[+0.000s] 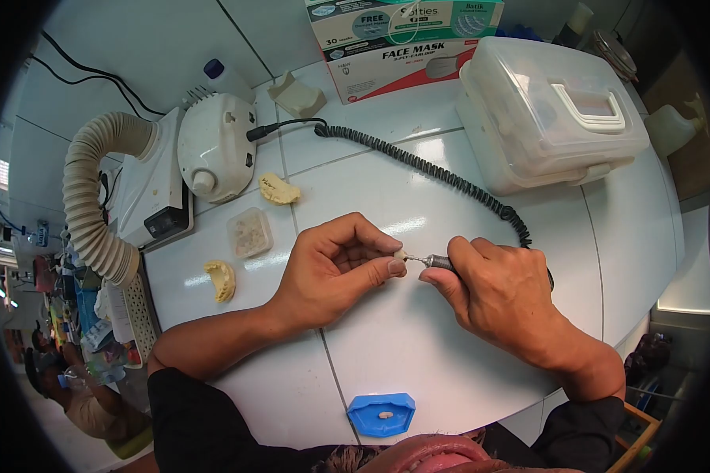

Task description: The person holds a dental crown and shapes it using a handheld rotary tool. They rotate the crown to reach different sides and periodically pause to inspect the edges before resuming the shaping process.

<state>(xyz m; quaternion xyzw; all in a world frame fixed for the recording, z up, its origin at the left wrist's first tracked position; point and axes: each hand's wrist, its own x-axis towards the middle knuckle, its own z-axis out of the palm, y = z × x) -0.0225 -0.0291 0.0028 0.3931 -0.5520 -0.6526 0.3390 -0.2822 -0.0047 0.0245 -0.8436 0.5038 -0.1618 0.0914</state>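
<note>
My left hand (338,268) pinches a small off-white dental piece (401,255) between thumb and fingertips; its exact shape is mostly hidden. My right hand (503,298) is closed around a dental handpiece (442,262) with a grey knurled grip. The thin bur (416,259) at its tip points left and meets or nearly meets the piece. A black coiled cord (426,162) runs from behind my right hand to the white control unit (215,150). Nearer my body sits a blue tray (360,419) holding a small tooth-coloured piece (386,415).
Two yellowish dental casts (279,189) and a small clear box (249,233) lie left of my hands. A ribbed suction hose (87,189) arches at far left. At the back stand mask boxes (406,71) and a lidded plastic case (521,118). Another person (95,410) sits at lower left.
</note>
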